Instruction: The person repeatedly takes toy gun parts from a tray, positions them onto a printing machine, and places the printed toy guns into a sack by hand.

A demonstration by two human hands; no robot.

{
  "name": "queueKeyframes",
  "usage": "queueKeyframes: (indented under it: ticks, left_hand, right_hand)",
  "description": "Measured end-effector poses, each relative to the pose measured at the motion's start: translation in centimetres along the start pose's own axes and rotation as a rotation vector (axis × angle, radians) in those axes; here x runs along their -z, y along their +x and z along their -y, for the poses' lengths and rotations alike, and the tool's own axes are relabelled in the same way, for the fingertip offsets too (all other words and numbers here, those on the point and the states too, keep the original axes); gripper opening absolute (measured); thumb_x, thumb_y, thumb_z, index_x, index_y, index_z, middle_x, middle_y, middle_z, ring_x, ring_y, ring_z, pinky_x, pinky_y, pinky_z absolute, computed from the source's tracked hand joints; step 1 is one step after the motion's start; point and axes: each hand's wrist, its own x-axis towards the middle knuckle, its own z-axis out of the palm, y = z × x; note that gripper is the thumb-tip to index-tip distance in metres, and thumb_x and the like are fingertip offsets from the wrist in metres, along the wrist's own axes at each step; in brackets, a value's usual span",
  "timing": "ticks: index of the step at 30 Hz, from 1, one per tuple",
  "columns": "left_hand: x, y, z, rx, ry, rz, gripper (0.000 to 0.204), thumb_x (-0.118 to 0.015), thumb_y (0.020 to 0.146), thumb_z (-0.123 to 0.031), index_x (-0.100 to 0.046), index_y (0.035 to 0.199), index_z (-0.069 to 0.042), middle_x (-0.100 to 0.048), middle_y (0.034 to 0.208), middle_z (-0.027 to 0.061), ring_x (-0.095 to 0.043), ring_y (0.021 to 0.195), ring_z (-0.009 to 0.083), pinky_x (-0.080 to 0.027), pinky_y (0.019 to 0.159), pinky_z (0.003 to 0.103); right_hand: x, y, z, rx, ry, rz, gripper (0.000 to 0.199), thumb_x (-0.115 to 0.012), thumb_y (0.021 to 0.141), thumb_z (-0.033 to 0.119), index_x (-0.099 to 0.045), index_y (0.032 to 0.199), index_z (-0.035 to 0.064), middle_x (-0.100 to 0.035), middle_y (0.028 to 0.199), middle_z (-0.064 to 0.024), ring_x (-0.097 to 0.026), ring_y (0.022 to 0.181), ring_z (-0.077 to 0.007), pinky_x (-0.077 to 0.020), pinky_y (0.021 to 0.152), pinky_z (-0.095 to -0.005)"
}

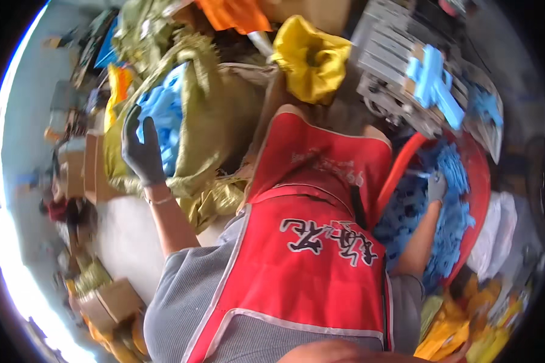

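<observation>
My left hand (140, 148), in a grey glove, is raised with its fingers stretched and thumb apart, holding nothing. It is beside the mouth of a green woven sack (203, 130), which holds blue plastic pieces (169, 109). Over on the right, my right hand (437, 186), also gloved, reaches into a red tub (479, 181) heaped with blue plastic pieces (415, 209). Its fingers are curled beside a pale blue piece; what they grip is too small to make out. Light blue pistol-shaped plastic pieces (433, 88) lie on a grey metal machine (386, 45).
A yellow bag (312, 57) stands ahead, beyond my red apron (309, 260). Cardboard boxes (112, 302) are at the left. A white bag (493, 236) lies right of the tub, and orange-yellow bags (445, 330) lie behind it.
</observation>
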Motion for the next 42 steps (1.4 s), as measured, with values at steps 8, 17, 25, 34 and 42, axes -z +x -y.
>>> queueKeyframes:
  ticks: [8,17,25,34,42]
  left_hand:
    - [-12.6,-6.3,-17.2,-0.269,-0.885,0.915,0.035,-0.063,0.085,-0.011,-0.061,0.118,0.002,-0.064,0.115,0.0156,-0.061,0.108,0.0244,-0.047,0.094,0.034]
    - [-14.9,-11.5,-26.0,0.135,-1.356,1.688,0.036,-0.064,0.092,-0.014,-0.055,0.123,-0.001,-0.062,0.102,-0.0009,-0.058,0.090,0.0068,-0.048,0.078,0.022]
    - [-12.0,-10.6,-27.3,0.275,-1.449,1.302,0.039,-0.062,0.093,-0.019,-0.053,0.127,-0.003,-0.060,0.095,-0.0037,-0.052,0.079,0.0028,-0.046,0.071,0.018]
    - [-15.2,-3.2,-28.3,-0.421,-1.083,0.767,0.036,-0.064,0.087,-0.013,-0.059,0.120,-0.001,-0.066,0.110,0.0141,-0.064,0.100,0.0251,-0.050,0.087,0.034]
    - [-21.1,3.2,-30.9,-0.482,-0.776,1.024,0.034,-0.071,0.079,-0.015,-0.063,0.111,-0.008,-0.067,0.102,0.0135,-0.062,0.098,0.0328,-0.049,0.085,0.038]
  right_hand:
    - [6.2,-14.1,15.3,0.437,0.932,-0.202,0.025,-0.051,0.074,-0.005,-0.057,0.096,0.0037,-0.055,0.113,-0.0062,-0.051,0.106,-0.0174,-0.0389,0.094,-0.0289]
    - [6.9,-21.4,30.0,0.610,0.683,-0.167,0.038,-0.062,0.079,-0.002,-0.055,0.115,0.0054,-0.052,0.123,-0.0127,-0.054,0.105,-0.0215,-0.0447,0.089,-0.0329]
    - [3.4,-25.9,32.2,0.699,0.136,-0.288,0.065,-0.076,0.071,0.013,-0.045,0.127,0.0022,-0.052,0.117,-0.0191,-0.050,0.110,-0.0385,-0.0433,0.094,-0.0447]
    - [6.0,-22.6,25.9,0.201,1.156,-0.289,0.048,-0.057,0.093,0.023,-0.045,0.135,0.0022,-0.056,0.121,-0.0105,-0.056,0.100,-0.0158,-0.0464,0.081,-0.0285]
    - [8.9,-20.2,24.8,0.383,1.295,-0.182,0.041,-0.049,0.095,0.005,-0.043,0.136,-0.0006,-0.057,0.120,-0.0140,-0.055,0.093,-0.0148,-0.0452,0.087,-0.0284]
